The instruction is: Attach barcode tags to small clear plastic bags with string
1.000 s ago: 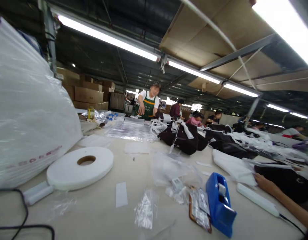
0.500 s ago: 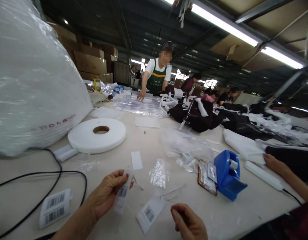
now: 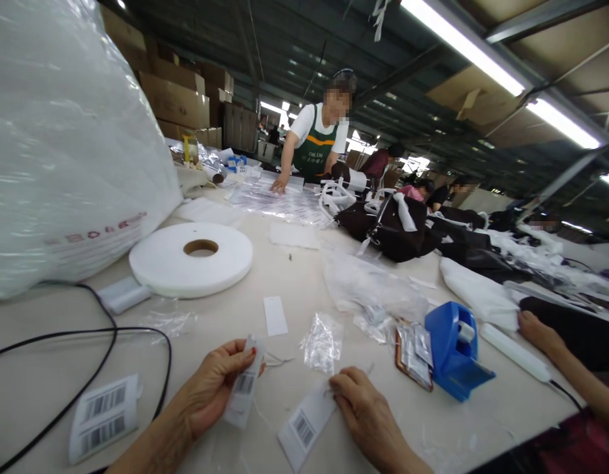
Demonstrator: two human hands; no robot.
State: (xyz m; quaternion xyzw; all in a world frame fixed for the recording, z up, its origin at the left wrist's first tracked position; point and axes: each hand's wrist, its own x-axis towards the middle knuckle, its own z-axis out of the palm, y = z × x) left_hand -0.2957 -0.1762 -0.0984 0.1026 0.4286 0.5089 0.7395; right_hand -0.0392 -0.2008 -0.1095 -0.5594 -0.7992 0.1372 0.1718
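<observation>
Between the thumb and fingers of my left hand is a narrow barcode tag that looks wrapped in clear plastic, its thin string trailing to the right. My right hand has its fingertips pinched at the top end of a white hang tag, where its string is fixed. That tag lies slanted on the table, its barcode facing up. Beyond my hands are a small blank white card and a crinkled clear plastic packet. A sheet of barcode labels rests left of my left forearm.
A white tape roll and a large plastic-wrapped bundle stand at left, near a black cable. To the right sit a blue tape dispenser, dark bags and another person's hand. A co-worker leans over the far side.
My right hand has moved left and forward and now pinches the top end of the hang tag on the table. My left hand keeps its barcode tag, nearly in place.
</observation>
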